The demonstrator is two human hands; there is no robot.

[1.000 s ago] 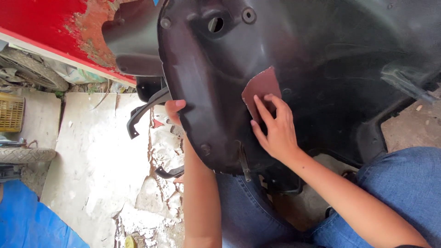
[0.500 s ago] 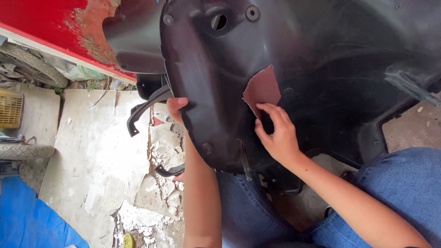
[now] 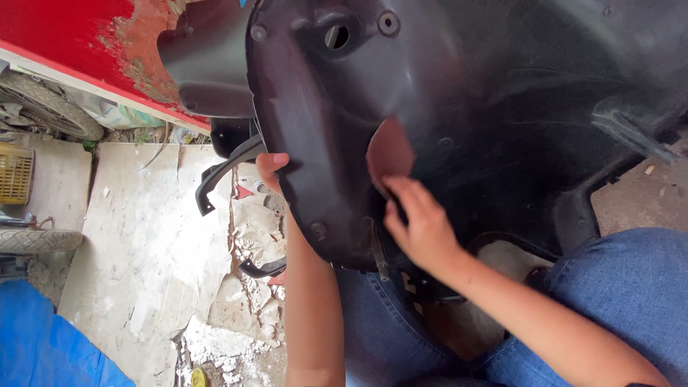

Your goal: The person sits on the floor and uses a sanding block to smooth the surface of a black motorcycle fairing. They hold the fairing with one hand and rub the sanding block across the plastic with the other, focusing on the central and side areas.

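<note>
A: Sandpaper [image 3: 389, 152] sat flat on black plastic panel [image 3: 459, 107], right hand [image 3: 423, 226] fingers pressing it.
B: Left hand [image 3: 272, 166]?
A: Curled over panel's edge. Surface looked dull; sanding progress unclear.

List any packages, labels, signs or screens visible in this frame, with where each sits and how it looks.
No packages, labels, signs or screens show.
Nearest to a container: a yellow slatted crate, at the left edge on the ground.
Blue sheet, bottom left corner, plain.
Right hand presses a reddish-brown sheet of sandpaper on the black plastic panel; left hand grips the panel's edge.
</note>
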